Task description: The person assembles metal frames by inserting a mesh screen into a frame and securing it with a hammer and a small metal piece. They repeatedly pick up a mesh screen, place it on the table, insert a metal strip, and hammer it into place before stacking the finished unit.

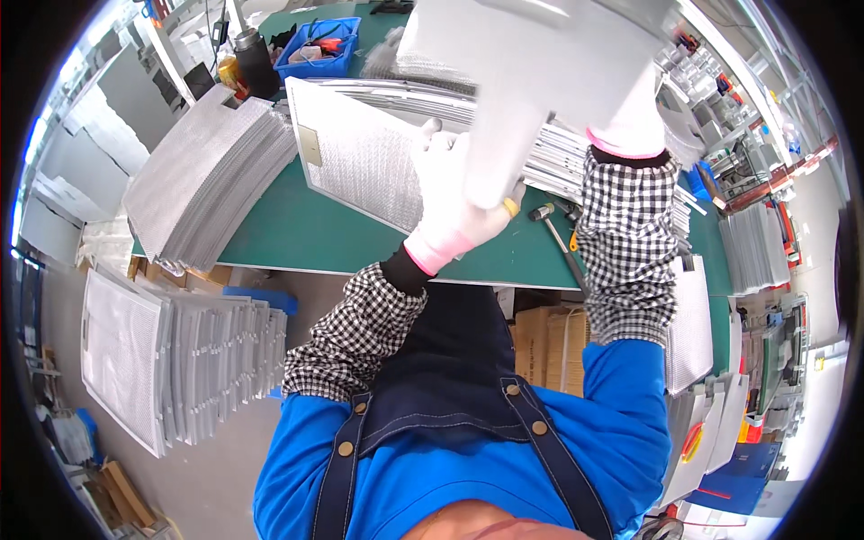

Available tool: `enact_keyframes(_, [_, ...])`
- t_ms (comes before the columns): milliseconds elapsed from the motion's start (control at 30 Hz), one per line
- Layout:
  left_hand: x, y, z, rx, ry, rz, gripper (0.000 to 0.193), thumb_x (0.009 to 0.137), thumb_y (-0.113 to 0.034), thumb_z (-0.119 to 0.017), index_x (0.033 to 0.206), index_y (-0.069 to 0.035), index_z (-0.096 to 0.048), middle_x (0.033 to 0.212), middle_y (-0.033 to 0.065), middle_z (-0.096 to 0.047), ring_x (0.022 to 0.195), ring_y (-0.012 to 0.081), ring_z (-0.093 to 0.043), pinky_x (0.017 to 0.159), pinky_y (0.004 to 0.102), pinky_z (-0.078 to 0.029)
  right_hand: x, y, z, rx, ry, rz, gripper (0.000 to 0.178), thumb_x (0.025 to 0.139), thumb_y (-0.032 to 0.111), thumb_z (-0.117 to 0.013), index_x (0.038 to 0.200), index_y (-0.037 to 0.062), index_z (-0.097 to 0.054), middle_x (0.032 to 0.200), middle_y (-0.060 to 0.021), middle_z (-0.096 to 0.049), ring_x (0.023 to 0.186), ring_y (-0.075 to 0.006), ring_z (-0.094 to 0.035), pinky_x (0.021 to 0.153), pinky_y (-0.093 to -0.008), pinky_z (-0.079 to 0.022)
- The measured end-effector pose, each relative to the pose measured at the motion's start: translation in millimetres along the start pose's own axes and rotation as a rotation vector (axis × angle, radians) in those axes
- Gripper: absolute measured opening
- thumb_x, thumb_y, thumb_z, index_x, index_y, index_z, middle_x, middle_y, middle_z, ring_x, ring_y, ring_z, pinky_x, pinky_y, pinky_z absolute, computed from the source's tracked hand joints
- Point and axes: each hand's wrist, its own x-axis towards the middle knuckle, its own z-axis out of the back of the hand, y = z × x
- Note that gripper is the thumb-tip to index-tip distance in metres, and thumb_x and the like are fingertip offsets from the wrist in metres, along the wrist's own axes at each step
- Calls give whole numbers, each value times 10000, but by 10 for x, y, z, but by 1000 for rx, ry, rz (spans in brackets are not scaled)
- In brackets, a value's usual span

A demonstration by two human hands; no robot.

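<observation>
By left hand (448, 202), smooth-looking piece (576, 67), mesh panel (364, 162)

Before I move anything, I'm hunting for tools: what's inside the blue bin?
A red item and a pale item show inside the blue bin; anything beneath them is covered.

No words or numbers can be read. Dark printed marks show on a brown cardboard box (533, 344) below the front edge of the green surface (279, 241), but they are too small to make out. Any marks on the yellowish container (231, 76) near the surface's far left corner are blurred.
</observation>
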Motion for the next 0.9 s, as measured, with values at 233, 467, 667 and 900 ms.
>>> enact_keyframes(233, [-113, 22, 30, -244, 16, 66, 166, 683, -301, -805, 769, -179, -732, 825, 57, -471, 909, 298, -497, 1082, 615, -303, -46, -164, -107, 32, -17, -64, 384, 1049, 325, -548, 1254, 8, -616, 1025, -27, -624, 903, -118, -577, 823, -262, -465])
enact_keyframes(467, [-50, -4, 74, 2, -106, -79, 203, 662, -279, -797, 809, -171, -709, 846, 64, -486, 930, 305, -503, 1080, 599, -308, -94, -232, -189, 38, -39, -81, 375, 1046, 319, -558, 1254, 13, -619, 1051, -29, -632, 925, -120, -586, 840, -261, -469])
enact_keyframes(667, [-85, -162, 48, 48, -30, -4, 401, 659, -269, -803, 1021, -140, -687, 906, 80, -549, 966, 319, -532, 1094, 575, -310, -86, -105, -66, -61, -126, 27, 368, 1043, 314, -567, 1255, 17, -622, 1073, -31, -639, 944, -121, -594, 856, -261, -473])
enact_keyframes(900, [-552, 58, 1257, 146, -381, -18, 667, 906, -385, -725, 1406, 0, -507, 1382, 215, -533, 1299, 364, -515, 1159, 520, -319, -189, 171, 90, -153, -257, 229, 361, 1040, 307, -576, 1255, 22, -625, 1099, -34, -647, 966, -122, -603, 874, -261, -477])
